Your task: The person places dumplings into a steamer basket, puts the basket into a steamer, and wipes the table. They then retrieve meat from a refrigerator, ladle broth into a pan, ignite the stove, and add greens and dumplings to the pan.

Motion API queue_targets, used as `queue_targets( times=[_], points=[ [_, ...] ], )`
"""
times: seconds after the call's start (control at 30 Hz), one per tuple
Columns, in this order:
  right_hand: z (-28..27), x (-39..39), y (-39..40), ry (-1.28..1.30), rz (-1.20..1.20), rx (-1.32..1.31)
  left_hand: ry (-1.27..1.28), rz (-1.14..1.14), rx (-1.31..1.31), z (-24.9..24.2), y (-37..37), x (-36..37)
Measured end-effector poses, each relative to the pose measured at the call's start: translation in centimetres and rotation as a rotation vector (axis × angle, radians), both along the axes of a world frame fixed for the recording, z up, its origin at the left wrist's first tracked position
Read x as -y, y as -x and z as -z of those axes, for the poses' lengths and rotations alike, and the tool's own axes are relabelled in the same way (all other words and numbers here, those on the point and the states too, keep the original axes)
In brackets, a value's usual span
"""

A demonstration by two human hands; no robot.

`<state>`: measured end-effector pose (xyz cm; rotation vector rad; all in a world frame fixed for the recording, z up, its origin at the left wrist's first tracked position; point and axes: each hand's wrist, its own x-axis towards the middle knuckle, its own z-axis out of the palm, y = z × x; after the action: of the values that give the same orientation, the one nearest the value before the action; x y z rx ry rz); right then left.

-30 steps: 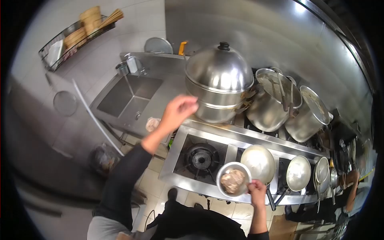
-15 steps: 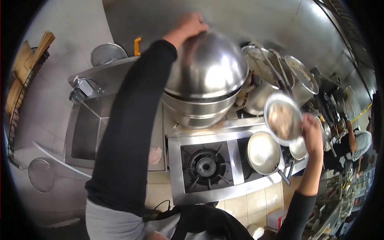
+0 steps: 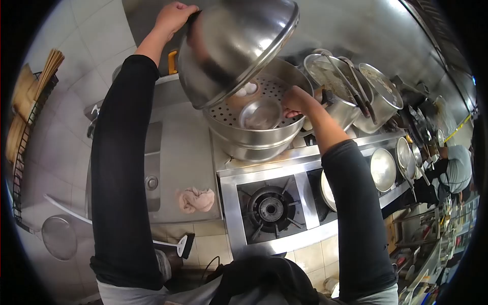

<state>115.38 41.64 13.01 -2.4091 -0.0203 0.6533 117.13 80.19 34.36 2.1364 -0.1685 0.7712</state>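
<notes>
My left hand (image 3: 175, 19) grips the top of a large domed steel lid (image 3: 229, 46), which is tilted up over the left side of a steel steamer pot (image 3: 254, 137). Inside the pot lies a perforated tray (image 3: 274, 86). With closed fingers, my right hand (image 3: 297, 101) holds the rim of a small metal bowl (image 3: 261, 114) inside the pot, at the front of the tray. Behind the bowl, partly under the lid, are white round items (image 3: 246, 89) in a dish.
Right of the steamer stand two stockpots (image 3: 333, 76) (image 3: 378, 89) with long-handled utensils. A burner (image 3: 271, 208) is in front. Pans (image 3: 383, 169) sit further right. A pink cloth (image 3: 195, 200) lies beside the sink (image 3: 152, 183). Another person (image 3: 455, 173) stands at far right.
My left hand has lifted the lid up and left, uncovering the steamer. My right hand has carried the bowl from over the pans at right into the pot.
</notes>
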Motion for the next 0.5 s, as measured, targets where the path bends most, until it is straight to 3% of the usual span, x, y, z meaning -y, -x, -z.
queue_targets(
  times=[0.03, 0.1, 0.13, 0.17, 0.23, 0.33, 0.4, 0.43, 0.47, 0.5],
  points=[
    [-0.6, -0.1, 1.0, -0.004, 0.015, -0.004, -0.031, -0.011, 0.033, 0.2, 0.1, 0.6],
    [-3.8, 1.3, 6.4, 0.462, -0.198, 1.050, -0.056, 0.064, 0.066, 0.9, -1.1, 1.6],
    [-6.1, 1.9, 11.2, 0.143, -0.054, 1.088, -0.040, 0.164, 0.069, 1.4, -2.8, 2.1],
    [-8.0, 2.7, 16.8, -0.152, 0.114, 1.125, -0.105, 0.094, 0.127, 1.6, -2.1, 4.6],
    [-8.4, 6.1, 26.7, -0.391, 0.201, 1.000, -0.299, 0.041, 0.152, 2.3, -4.7, 7.3],
    [2.0, 12.8, 38.3, -0.337, 0.423, 1.079, -0.556, 0.025, 0.266, 4.6, -7.6, 12.1],
    [12.2, 16.9, 48.1, -0.164, 0.643, 0.690, -0.672, 0.055, 0.160, 5.8, -5.8, 15.8],
    [16.3, 18.9, 54.0, -0.029, 0.718, 0.319, -0.676, 0.076, 0.168, 6.2, -5.5, 17.0],
    [23.1, 19.7, 61.0, -0.004, 0.889, 0.363, -0.785, 0.017, 0.115, 6.9, -6.2, 17.7],
    [32.6, 21.8, 70.1, 0.094, 0.941, 0.174, -0.893, -0.054, 0.063, 6.9, -5.9, 19.0]
  ],
)
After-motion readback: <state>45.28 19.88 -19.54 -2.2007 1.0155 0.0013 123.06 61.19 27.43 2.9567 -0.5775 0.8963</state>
